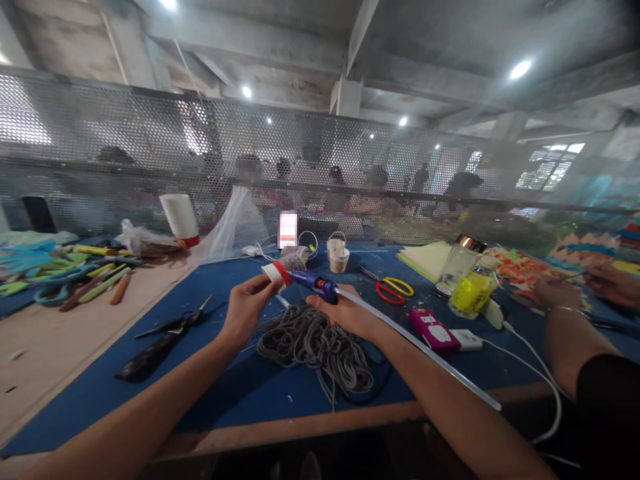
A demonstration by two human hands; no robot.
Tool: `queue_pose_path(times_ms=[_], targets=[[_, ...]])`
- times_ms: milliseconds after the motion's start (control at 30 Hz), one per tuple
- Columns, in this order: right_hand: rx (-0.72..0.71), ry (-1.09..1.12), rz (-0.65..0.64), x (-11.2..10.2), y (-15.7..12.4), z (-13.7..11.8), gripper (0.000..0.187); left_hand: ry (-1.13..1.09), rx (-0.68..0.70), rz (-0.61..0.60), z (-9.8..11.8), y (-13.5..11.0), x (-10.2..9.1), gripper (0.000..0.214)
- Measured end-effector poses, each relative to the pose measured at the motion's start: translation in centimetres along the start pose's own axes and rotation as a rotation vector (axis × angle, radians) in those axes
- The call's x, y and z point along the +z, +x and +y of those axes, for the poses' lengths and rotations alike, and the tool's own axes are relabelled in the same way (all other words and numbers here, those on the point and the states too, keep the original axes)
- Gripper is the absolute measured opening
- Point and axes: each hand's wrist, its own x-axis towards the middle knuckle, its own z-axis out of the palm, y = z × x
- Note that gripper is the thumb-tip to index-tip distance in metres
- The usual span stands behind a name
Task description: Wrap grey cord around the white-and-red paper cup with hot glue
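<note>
My left hand [247, 308] is closed on a small paper cup with a red rim [278, 272], tipped on its side and partly wrapped in grey cord. My right hand [344, 312] grips a blue glue gun [316, 285] whose nozzle touches the cup near the red rim. A long clear glue stick [415, 343] runs back from the gun over my right forearm. A loose heap of grey cord [315, 343] lies on the blue mat [210, 373] just below both hands.
Black scissors [167, 337] lie left of my hands; red-and-yellow scissors [395, 290], a pink box [433, 329], a white charger and a glass jar [457, 267] lie right. Another person's hands [560, 293] work at far right. A perforated metal screen stands behind the table.
</note>
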Motion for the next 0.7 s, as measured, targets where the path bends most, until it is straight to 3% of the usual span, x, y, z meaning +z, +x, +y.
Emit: queue_pose_path(times_ms=[700], targets=[[-0.004, -0.054, -0.008, -0.12, -0.03, -0.06, 0.041, -0.066, -0.047, 0.054, -0.29, 0.36, -0.09, 0.038]])
